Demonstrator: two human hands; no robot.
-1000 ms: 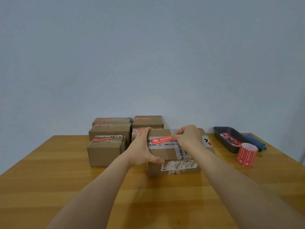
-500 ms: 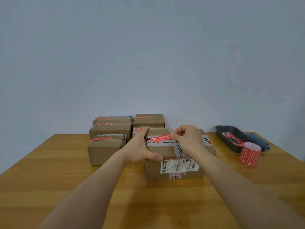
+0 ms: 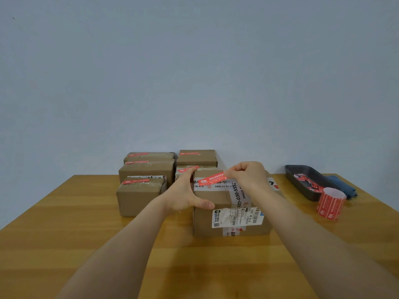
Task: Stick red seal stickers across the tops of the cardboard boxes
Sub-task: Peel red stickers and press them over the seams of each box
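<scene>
1. The cardboard box [image 3: 218, 212] being sealed stands on the wooden table [image 3: 64, 234], near the middle and slightly right, with printed white tape across its top and a shipping label [image 3: 237, 217] on its near face.
2. The left hand [image 3: 183, 195] grips the box at its left edge — thumb curled over the near top edge, fingers reaching along the left side toward the far corner.
3. The right hand [image 3: 248, 175] hovers over the far part of the box top, its thumb and fingers pinching the right end of a red seal sticker [image 3: 212, 178].
4. The sticker slants down to the left; whether its left end already touches the box top cannot be told.
5. To the left and behind stand five more boxes [image 3: 146, 169] in two rows, each with a red sticker across its top; the nearest of them [image 3: 139, 196] sits just left of the left hand.
6. At the right, a roll of red stickers [image 3: 330, 203] stands upright near the table edge.
7. Just behind the roll lies a dark tray [image 3: 302, 171] holding red scraps — a blue cloth [image 3: 343, 186] lies beside it on the far right.
</scene>
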